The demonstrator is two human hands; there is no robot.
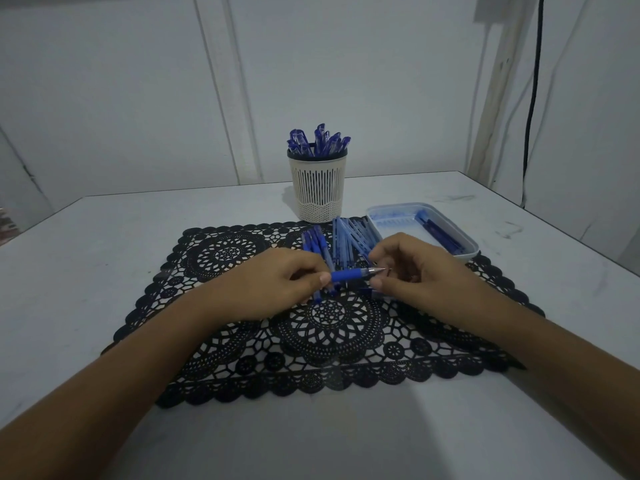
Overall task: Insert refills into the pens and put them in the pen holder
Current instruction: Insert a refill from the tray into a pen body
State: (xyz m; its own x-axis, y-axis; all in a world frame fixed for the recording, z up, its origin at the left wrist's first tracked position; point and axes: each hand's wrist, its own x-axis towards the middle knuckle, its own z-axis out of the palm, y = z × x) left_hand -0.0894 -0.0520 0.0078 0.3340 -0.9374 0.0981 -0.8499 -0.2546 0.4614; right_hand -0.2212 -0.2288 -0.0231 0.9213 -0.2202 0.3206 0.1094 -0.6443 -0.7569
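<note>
Blue pen (348, 274) half-hidden in left fingers (313, 269)

A white table (86, 254) carries a black lace mat (332, 341) spread under both hands. Well beyond the left hand (277, 285) stands a cream pen holder (318, 188) at the mat's far edge. Beyond the right hand (415, 268) lies a pale plastic tray (401, 233), perhaps overlapping the mat's corner.

We see a white table (86, 271) under the fingers (384, 249), scuffed to their right, with a black lace mat (346, 341) spread beneath them. Beyond the fingers stands a pale panelled wall (138, 98); far to their right a black cable (533, 98) hangs beside a pale wooden strip (498, 98). The light is dim.
</note>
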